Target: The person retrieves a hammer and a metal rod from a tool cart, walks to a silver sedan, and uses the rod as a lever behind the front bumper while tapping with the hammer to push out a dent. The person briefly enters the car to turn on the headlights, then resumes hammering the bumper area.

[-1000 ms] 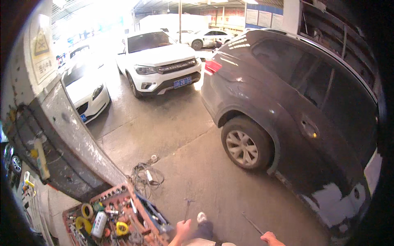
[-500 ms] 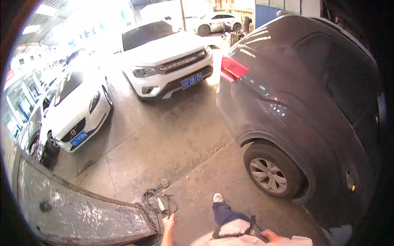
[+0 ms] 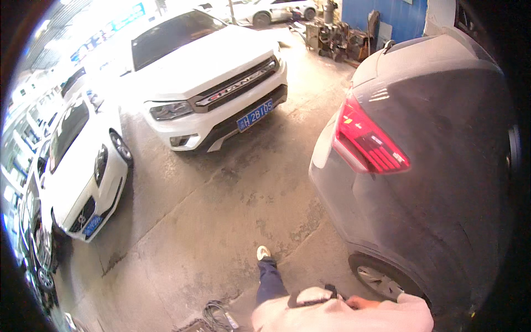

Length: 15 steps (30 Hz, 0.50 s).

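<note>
My right hand (image 3: 360, 302) is low in the picture, close against my body beside the dusty dark car (image 3: 431, 221). It is blurred, and a pale pink sleeve (image 3: 412, 312) covers much of it, so its fingers cannot be made out. A small dark strap-like piece (image 3: 331, 290) lies beside it against my pink top (image 3: 304, 314). My left hand is out of the picture. Nearest to my right hand on the car are the rear wheel (image 3: 381, 279) and, higher up, the red tail light (image 3: 370, 141).
Ahead stands a white pickup-like car (image 3: 215, 83), with another white car (image 3: 86, 166) to its left. A coiled cable (image 3: 218, 315) lies on the concrete floor (image 3: 210, 221) near my foot (image 3: 264, 253). Metal parts (image 3: 332, 39) are piled by a blue wall (image 3: 406, 19).
I have stepped forward along the dark car, toward its rear. My left hand has left the picture, and the worn metal surface at lower left has gone from view.
</note>
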Tool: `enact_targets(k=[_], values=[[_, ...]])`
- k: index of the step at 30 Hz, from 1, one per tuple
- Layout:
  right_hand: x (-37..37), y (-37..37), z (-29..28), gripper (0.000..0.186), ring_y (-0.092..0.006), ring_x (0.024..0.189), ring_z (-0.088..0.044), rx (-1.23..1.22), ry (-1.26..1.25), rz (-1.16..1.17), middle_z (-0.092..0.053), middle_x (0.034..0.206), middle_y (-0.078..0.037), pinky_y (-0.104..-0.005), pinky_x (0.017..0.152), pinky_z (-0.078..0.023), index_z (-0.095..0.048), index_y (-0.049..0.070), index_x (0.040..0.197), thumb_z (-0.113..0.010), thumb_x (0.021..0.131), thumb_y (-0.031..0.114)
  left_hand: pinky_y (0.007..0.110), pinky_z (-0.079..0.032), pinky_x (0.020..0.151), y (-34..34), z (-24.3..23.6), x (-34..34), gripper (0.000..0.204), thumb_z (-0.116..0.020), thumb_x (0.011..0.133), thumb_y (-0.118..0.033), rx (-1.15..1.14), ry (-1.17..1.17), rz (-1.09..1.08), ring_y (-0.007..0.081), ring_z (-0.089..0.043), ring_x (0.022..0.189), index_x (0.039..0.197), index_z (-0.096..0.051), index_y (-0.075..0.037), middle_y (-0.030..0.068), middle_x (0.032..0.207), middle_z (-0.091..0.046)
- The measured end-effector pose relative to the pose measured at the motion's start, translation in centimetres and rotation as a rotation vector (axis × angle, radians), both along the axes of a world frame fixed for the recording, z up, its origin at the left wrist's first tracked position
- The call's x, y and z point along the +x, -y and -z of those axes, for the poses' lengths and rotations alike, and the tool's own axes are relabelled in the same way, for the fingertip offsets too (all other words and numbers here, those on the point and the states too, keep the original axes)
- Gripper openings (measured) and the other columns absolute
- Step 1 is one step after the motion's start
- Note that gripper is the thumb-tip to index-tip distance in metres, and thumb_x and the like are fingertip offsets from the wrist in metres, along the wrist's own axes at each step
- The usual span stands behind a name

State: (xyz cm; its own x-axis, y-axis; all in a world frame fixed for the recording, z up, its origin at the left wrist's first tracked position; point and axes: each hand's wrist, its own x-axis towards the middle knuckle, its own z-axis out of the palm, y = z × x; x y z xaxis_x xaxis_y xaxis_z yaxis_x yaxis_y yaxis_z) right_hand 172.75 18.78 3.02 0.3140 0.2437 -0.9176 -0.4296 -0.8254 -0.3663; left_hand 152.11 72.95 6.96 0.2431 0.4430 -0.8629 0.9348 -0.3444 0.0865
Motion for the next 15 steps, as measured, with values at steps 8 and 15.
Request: enact_targets(k=[8, 15], values=[[21.3, -17.7, -3.7, 0.026, -0.0226, 0.087, -0.062, -0.300, 0.052, 0.255, -0.069, 0.090, -0.011, -0.0405, 0.081, -0.048, -0.072, 0.002, 0.094, -0.062, 0.091, 0.026, 0.038, -0.039, 0.043, -23.3, -1.9, 51.3, 0.034, -0.069, 0.086, -0.034, 0.090, 0.376, -0.141, 0.0202, -0.050, 0.047, 0.071, -0.061, -0.005, 0.0056, 0.060, -0.057], [49.3, -21.6, -2.3, 0.027, -0.0261, 0.085, -0.063, -0.363, 0.109, 0.459, -0.069, 0.089, -0.013, -0.0422, 0.079, -0.049, -0.072, 0.002, 0.092, -0.063, 0.089, 0.027, 0.027, -0.028, 0.040, -16.4, -13.7, 99.7, 0.034, -0.073, 0.087, -0.035, -0.433, 0.562, -0.122, 0.0081, -0.040, 0.045, 0.070, -0.057, -0.011, -0.0041, 0.057, -0.048]])
